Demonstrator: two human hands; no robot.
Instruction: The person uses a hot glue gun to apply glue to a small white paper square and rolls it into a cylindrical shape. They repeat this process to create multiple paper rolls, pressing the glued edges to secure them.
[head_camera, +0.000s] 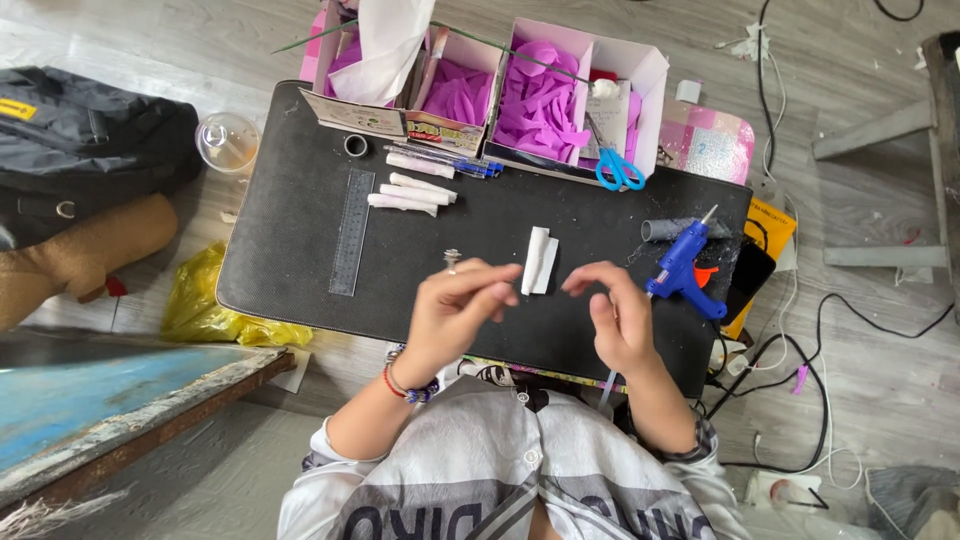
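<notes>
The left hand (455, 305) and right hand (615, 315) hover side by side over a black rectangular foam mat (300, 250) laid on a grey wood-plank floor (860, 90). Both have fingers loosely curled, fingertips pinched toward one another; whether anything thin is pinched in them cannot be told. Between the hands, at about twelve o'clock from the gap, a small folded white paper strip (540, 261) lies flat on the mat, just clear of both hands.

At three o'clock from the right hand rests a blue plastic glue gun (684, 268), its nozzle pointing up beside a short grey tube (665, 229). At eleven o'clock from the left hand lie several rolled white paper sticks (412, 190) and a grey metal ruler (351, 231). At twelve o'clock, along the mat's far edge, stand open cardboard boxes of purple cut petals (540, 95), with blue-handled scissors (617, 165). At nine o'clock, off the mat, sit a yellow plastic bag (205, 305) and a dark backpack (85, 140).
</notes>
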